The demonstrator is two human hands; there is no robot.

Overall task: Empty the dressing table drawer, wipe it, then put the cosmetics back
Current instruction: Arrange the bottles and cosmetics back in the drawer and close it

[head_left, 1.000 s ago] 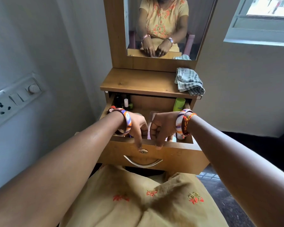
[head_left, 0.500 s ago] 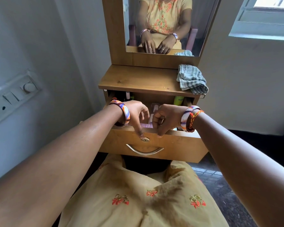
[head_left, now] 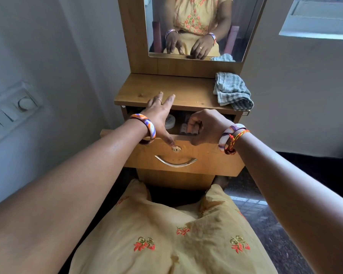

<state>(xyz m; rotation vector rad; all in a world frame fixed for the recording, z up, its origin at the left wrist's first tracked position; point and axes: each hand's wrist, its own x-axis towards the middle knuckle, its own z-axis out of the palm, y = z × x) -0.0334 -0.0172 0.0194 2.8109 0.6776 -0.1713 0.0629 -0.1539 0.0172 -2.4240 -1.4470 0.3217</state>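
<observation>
Right hand point(head_left: 208, 125) grip looks curled shut on some pink tubes point(head_left: 188, 127), light and slick I'd guess, so pinch mid-body; left hand point(head_left: 158, 115) open, white jar point(head_left: 169, 121) just beside it.

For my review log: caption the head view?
Both hands, left hand and right hand, at the partly open drawer holding cosmetics.

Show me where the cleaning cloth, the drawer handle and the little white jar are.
cleaning cloth point(head_left: 232, 91): head view, middle of the folded checked fabric.
drawer handle point(head_left: 175, 162): head view, centre of the curved metal bar.
white jar point(head_left: 170, 121): head view, its lid, beside the left hand.
</observation>
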